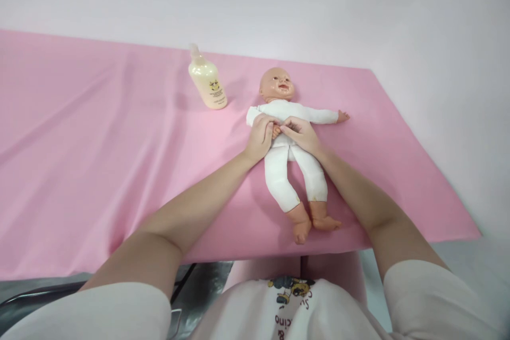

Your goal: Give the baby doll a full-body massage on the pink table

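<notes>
A pink sheet (99, 159) covers the counter from edge to edge, creased in long folds on the left side. Toward the back stands a pale yellow bottle (207, 84) with a pump top, leaning a little in this view, well apart from the hands and just to the left of the doll's head.

The left hand (261, 135) comes next — it lies over the doll's near arm and chest, fingers curled around the doll's small hand (275, 130), which shows pink between the two hands. The doll (289, 154) lies on its back on the sheet, head toward the wall, feet toward the person, dressed in a white one-piece suit. Its other arm is stretched out to the right, bare hand resting on the sheet.

The right hand (300, 133) meets the left over the doll's belly; its fingers are pinched together on or just beside that same small hand, though what exactly they grip I cannot tell.

As a judgement: the work is on the doll's hand and looks mid-way — the doll is laid out and dressed, the bottle stands closed and untouched at this moment, and the outstretched arm and both legs show no handling.
</notes>
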A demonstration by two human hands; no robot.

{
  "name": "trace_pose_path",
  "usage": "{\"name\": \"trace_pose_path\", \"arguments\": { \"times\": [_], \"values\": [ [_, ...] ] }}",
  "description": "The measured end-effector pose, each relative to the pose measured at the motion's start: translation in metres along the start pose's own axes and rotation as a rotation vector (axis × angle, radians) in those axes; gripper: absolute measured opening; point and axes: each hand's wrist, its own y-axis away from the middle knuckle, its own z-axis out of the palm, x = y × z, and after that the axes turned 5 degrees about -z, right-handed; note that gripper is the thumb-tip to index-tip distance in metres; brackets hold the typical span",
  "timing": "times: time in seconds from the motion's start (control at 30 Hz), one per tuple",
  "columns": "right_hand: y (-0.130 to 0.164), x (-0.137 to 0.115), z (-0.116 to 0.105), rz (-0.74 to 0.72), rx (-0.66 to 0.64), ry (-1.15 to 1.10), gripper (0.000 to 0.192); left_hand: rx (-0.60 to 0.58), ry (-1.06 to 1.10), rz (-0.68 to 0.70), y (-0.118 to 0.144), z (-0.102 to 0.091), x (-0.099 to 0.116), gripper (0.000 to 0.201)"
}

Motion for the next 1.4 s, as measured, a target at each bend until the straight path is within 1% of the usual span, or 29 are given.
{"name": "trace_pose_path", "arguments": {
  "times": [0.17, 0.37, 0.5, 0.57, 0.73, 0.8, 0.83, 0.93, 1.0, 1.1, 1.17, 1.27, 1.4],
  "values": [
    [0.001, -0.001, 0.001, 0.005, 0.007, 0.010, 0.033, 0.017, 0.100, -0.081, 0.000, 0.001, -0.002, 0.043],
    [0.001, -0.001, 0.001, 0.010, 0.016, 0.022, 0.033, 0.007, 0.054, -0.099, 0.000, 0.002, -0.006, 0.037],
    [0.001, -0.002, 0.001, 0.015, 0.018, 0.028, 0.032, 0.070, -0.004, -0.110, 0.000, 0.004, -0.010, 0.033],
    [0.001, -0.003, 0.001, 0.010, 0.019, 0.030, 0.031, 0.086, -0.029, -0.103, -0.001, 0.004, -0.013, 0.029],
    [0.000, -0.006, 0.001, 0.001, 0.010, 0.046, 0.030, 0.043, -0.078, -0.045, -0.003, 0.002, -0.014, 0.019],
    [0.000, -0.006, 0.001, 0.009, 0.004, 0.050, 0.031, 0.027, -0.085, -0.042, -0.003, 0.003, -0.013, 0.021],
    [0.000, -0.005, 0.001, 0.011, 0.005, 0.053, 0.032, 0.020, -0.088, -0.044, -0.003, 0.003, -0.012, 0.025],
    [0.000, -0.004, 0.001, 0.009, 0.009, 0.073, 0.032, 0.017, -0.087, -0.039, -0.003, 0.003, -0.010, 0.045],
    [0.001, -0.004, 0.001, 0.006, 0.008, 0.082, 0.031, 0.024, -0.084, -0.026, -0.003, 0.003, -0.009, 0.055],
    [0.001, -0.004, 0.000, -0.003, 0.007, 0.077, 0.031, 0.010, -0.086, -0.005, -0.004, 0.002, -0.006, 0.057],
    [0.001, -0.004, 0.000, -0.012, 0.006, 0.076, 0.031, -0.015, -0.087, 0.007, -0.004, 0.000, -0.005, 0.051],
    [0.001, -0.005, 0.000, -0.011, -0.005, 0.071, 0.034, -0.044, -0.089, 0.039, -0.005, -0.002, -0.002, 0.036],
    [-0.001, -0.003, -0.001, -0.014, -0.007, 0.036, 0.035, -0.048, -0.111, 0.076, -0.004, -0.002, 0.000, 0.022]
  ]
}}
